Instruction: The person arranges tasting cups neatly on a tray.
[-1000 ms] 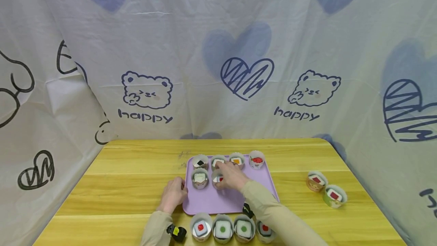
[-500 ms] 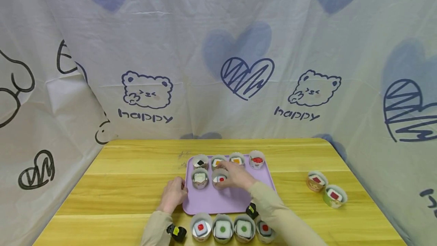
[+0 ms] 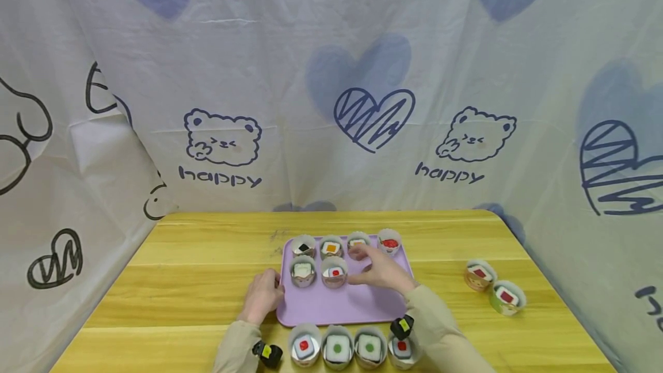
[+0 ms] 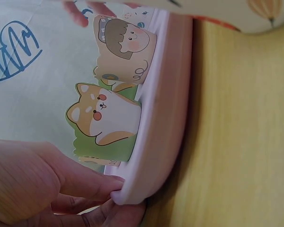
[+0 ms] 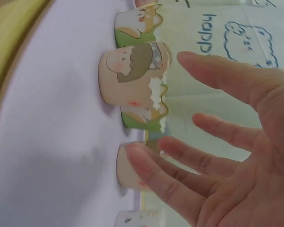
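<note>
A purple tray (image 3: 331,307) lies on the table, bearing paper cups in a back row of several and a front row of two. My left hand (image 3: 263,297) pinches the tray's left rim between thumb and fingers, beside a dog-print cup (image 4: 109,118) in the left wrist view. My right hand (image 3: 382,270) is over the tray with fingers spread, holding nothing. Just left of its thumb stands a paper cup (image 3: 334,274) with a white, red-dotted piece inside. In the right wrist view a cup printed with a child's face (image 5: 116,71) stands upright, apart from the fingers.
Several cups (image 3: 338,349) with white pieces, dotted green or red, line the table before the tray. Two more cups (image 3: 480,275) stand at the right. Behind the wooden table (image 3: 197,258) hangs a printed curtain (image 3: 290,73).
My right hand has let go of the red-dotted cup in the front row and moved right, its fingers spreading apart. The left hand has stayed on the tray rim.
</note>
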A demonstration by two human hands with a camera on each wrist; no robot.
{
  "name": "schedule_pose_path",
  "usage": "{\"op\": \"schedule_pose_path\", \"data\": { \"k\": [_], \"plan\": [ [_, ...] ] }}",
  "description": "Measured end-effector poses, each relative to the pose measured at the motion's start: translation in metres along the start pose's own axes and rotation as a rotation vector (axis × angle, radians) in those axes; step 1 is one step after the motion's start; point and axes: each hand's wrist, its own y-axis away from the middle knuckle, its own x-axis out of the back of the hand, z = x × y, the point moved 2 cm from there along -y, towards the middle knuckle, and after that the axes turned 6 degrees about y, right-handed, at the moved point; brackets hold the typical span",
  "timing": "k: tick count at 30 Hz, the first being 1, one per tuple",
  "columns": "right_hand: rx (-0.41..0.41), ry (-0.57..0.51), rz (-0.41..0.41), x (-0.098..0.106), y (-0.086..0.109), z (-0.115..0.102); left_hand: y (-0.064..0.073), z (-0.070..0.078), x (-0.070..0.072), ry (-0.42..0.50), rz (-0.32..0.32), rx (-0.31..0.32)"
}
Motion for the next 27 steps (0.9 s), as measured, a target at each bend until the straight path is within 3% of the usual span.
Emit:
{"op": "schedule_pose_path", "data": {
  "k": [6,14,21,27],
  "plan": [
    [0.022,-0.113,0.049,0.010,0.016,0.014,0.000,-0.001,0.000,-0.008,0.008,0.000],
    [-0.034,-0.260,0.149,0.023,0.040,0.033,-0.001,0.000,0.000,-0.005,-0.002,0.003],
    [-0.069,-0.260,0.251,0.037,0.061,0.053,-0.001,-0.001,0.000,-0.009,-0.001,0.004],
    [-0.097,-0.215,0.407,0.047,0.072,0.067,-0.001,0.000,0.000,-0.010,-0.005,0.009]
  ]
}}
